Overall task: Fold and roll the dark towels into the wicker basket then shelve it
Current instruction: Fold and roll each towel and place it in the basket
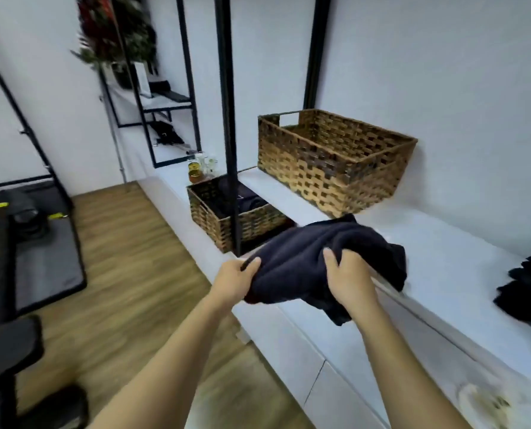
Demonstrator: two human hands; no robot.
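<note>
Both hands on one dark towel (316,261), held bunched in the air just over the front edge of the white table (462,274). My left hand (235,281) pinches its left edge, thumb on top, fingers curled under. My right hand (346,278) grips the middle-right of it, fingers wrapped into the cloth; a loose end hangs down below that hand. Towel sits between the two hands, draped over and past both.

Count: two wicker baskets, one towel in hand, one separate pile of dark towels (527,289) at the far right of the table, well apart from my hands. Can't tell how many are in that pile.

Large wicker basket (329,162) stands on the table against the wall, beyond the held towel. What shows of its inside is bare weave; the bottom is hidden by the near wall.

Smaller wicker basket (236,212) sits on a lower level to the left, behind a black metal post (228,119). It holds dark fabric, count not clear.

A few glass jars (201,168) just behind the smaller basket. Frame is motion-blurred.
</note>
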